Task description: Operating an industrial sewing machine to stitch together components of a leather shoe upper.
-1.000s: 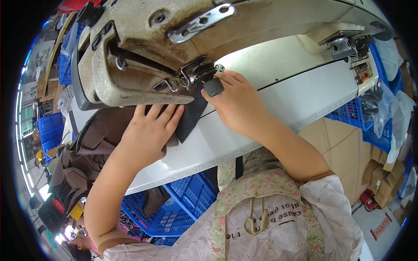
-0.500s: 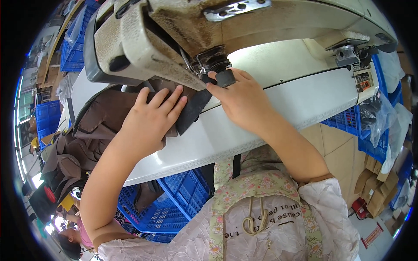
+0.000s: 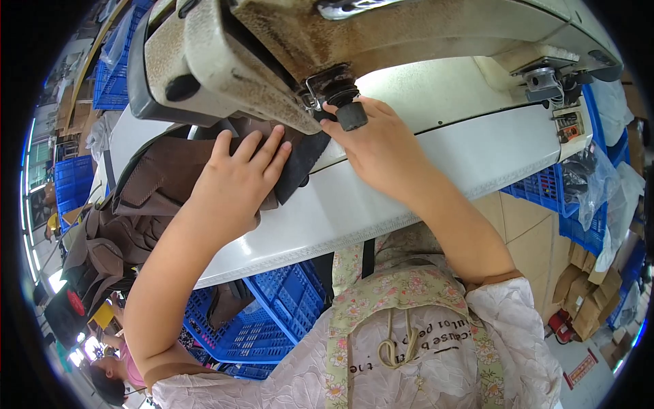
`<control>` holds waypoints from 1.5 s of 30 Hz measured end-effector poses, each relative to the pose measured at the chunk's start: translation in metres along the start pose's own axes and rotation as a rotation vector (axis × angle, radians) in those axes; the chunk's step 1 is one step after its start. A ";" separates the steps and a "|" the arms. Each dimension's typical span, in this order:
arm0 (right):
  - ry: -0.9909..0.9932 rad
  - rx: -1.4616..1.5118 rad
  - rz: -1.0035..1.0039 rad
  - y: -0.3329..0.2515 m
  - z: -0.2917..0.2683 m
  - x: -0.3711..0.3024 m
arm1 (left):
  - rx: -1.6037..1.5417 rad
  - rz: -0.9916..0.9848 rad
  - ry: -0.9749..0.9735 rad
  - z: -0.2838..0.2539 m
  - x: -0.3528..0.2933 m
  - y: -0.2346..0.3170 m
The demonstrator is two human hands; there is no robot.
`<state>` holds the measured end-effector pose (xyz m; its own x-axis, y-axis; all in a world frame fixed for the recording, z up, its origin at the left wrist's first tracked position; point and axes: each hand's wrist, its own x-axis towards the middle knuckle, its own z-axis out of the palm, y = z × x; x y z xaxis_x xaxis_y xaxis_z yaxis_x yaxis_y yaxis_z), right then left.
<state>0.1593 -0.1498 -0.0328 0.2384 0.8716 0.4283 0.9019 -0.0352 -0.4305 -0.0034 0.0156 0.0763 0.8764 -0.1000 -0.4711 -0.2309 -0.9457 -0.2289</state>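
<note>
A beige sewing machine [image 3: 225, 75] stands over the white work table. My left hand [image 3: 242, 174] lies flat with spread fingers on a brown leather-like workpiece [image 3: 170, 170], left of the needle area. A dark, flat flap [image 3: 300, 170] of the material runs from under its fingertips toward the needle. Beside the needle, my right hand [image 3: 378, 146] rests on the machine bed, thumb and forefinger apart at the flap's right edge. A black round knob [image 3: 351, 116] on the machine partly covers these fingers, and the needle point itself is hidden.
More brown pieces [image 3: 102, 252] hang in a heap off the table's left end. Below the table's front edge sits a blue crate [image 3: 286, 300] with brown material. Another blue crate [image 3: 545, 194] with plastic bags stands at right. A person [image 3: 112, 375] is at lower left.
The machine head sits slightly lower and further left in view, a small shift of the view. Both hands keep nearly the same places on the material and the bed.
</note>
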 end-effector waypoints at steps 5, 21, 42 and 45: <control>0.003 -0.007 -0.005 0.002 -0.003 0.003 | -0.014 -0.017 -0.027 -0.002 0.003 0.003; -0.015 -0.004 -0.019 -0.032 0.003 -0.017 | -0.161 0.059 0.024 0.002 -0.001 -0.010; -0.004 -0.001 -0.035 -0.030 0.002 -0.017 | -0.043 0.007 0.010 0.012 -0.011 -0.002; 0.002 -0.004 -0.036 -0.030 0.003 -0.018 | -0.085 0.014 -0.003 0.009 -0.009 -0.002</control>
<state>0.1271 -0.1626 -0.0300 0.2066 0.8716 0.4446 0.9112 -0.0059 -0.4120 -0.0146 0.0212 0.0738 0.8718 -0.1129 -0.4767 -0.2068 -0.9669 -0.1492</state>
